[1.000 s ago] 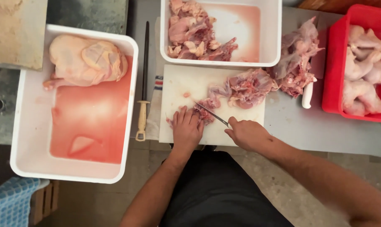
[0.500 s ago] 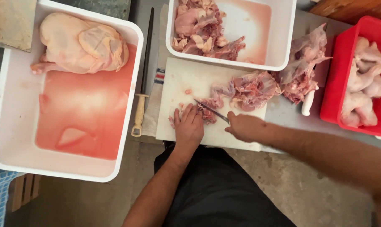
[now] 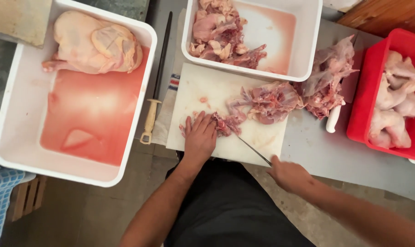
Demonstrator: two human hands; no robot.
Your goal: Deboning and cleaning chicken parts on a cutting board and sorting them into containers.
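Observation:
My left hand (image 3: 199,137) presses flat on a small piece of raw chicken (image 3: 223,123) on the white cutting board (image 3: 196,96). My right hand (image 3: 289,176) is shut on the handle of a thin knife (image 3: 252,149), pulled back past the board's near edge, with the blade tip at the meat beside my left fingers. A larger chicken carcass (image 3: 271,101) lies on the board's right half.
A white tub (image 3: 303,45) of cut chicken sits behind the board. A big white tub (image 3: 15,137) at left holds a whole chicken (image 3: 93,43) in pink liquid. A sharpening steel (image 3: 155,87) lies between. More carcasses (image 3: 328,80) and a red crate (image 3: 367,96) of legs are right.
My right hand has drawn the knife back toward me and to the right, off the board's near edge. My left hand stays on the meat. The view has shifted.

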